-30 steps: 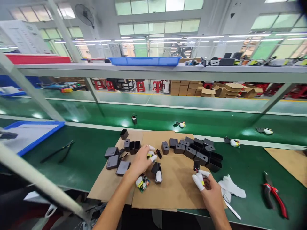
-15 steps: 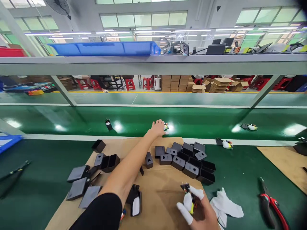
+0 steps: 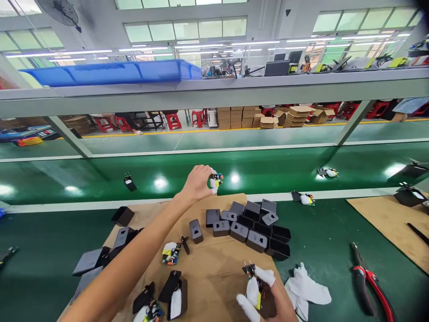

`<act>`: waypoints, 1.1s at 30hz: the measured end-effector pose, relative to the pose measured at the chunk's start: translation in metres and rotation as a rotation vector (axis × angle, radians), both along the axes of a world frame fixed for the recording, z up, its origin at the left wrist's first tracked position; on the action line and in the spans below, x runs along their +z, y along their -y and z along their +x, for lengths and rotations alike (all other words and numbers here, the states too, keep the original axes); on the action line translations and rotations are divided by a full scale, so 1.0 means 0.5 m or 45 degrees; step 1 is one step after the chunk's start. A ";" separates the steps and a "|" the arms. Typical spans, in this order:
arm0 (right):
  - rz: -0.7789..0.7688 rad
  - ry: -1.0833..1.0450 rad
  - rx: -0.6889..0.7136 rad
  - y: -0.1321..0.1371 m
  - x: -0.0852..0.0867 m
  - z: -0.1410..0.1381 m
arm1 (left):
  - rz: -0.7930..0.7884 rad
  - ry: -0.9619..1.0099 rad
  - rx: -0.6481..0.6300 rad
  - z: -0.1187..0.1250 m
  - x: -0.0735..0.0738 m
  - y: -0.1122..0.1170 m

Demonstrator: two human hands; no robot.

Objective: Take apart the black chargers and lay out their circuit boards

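Observation:
My left hand (image 3: pixel 198 182) reaches out over the green belt (image 3: pixel 261 179). Its fingertips, in white finger cots, are closed on a small circuit board (image 3: pixel 216 180) with white and yellow parts. Low on the right, my right hand (image 3: pixel 268 293) grips a second circuit board (image 3: pixel 253 290) with a white block and a black end piece with pins. Brown cardboard (image 3: pixel 214 277) lies beneath it. Left of it are another circuit board (image 3: pixel 171 253) and an open black case (image 3: pixel 177 300) with a white block inside. My left forearm hides part of the cardboard.
Black cases (image 3: pixel 256 240) are grouped on the cardboard's right side, with more cases (image 3: pixel 87 260) at left. A white glove (image 3: pixel 308 288) and red-handled pliers (image 3: pixel 370 281) lie at right. A shelf beam (image 3: pixel 214 96) crosses above the belt. Further boards (image 3: pixel 306 198) sit along its edge.
My left hand has closed on the circuit board on the belt and drawn it slightly left. My right hand keeps its board. The view has shifted, baring more boards at lower left.

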State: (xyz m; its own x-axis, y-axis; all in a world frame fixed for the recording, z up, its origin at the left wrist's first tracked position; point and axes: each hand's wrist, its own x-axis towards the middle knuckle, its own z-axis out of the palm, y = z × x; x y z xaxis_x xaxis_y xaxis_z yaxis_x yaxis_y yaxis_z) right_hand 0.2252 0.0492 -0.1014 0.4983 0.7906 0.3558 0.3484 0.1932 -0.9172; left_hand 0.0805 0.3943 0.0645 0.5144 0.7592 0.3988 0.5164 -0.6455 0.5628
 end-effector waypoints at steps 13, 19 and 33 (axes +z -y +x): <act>0.044 -0.345 -0.160 0.051 0.179 -0.004 | 0.173 -0.583 0.056 -0.090 0.094 0.497; 0.082 -0.811 0.089 0.086 0.292 -0.004 | -0.048 -0.681 -0.045 -0.054 -0.050 0.615; 0.173 0.623 0.170 0.187 0.380 -0.025 | -0.077 0.065 0.148 -0.149 -0.084 0.737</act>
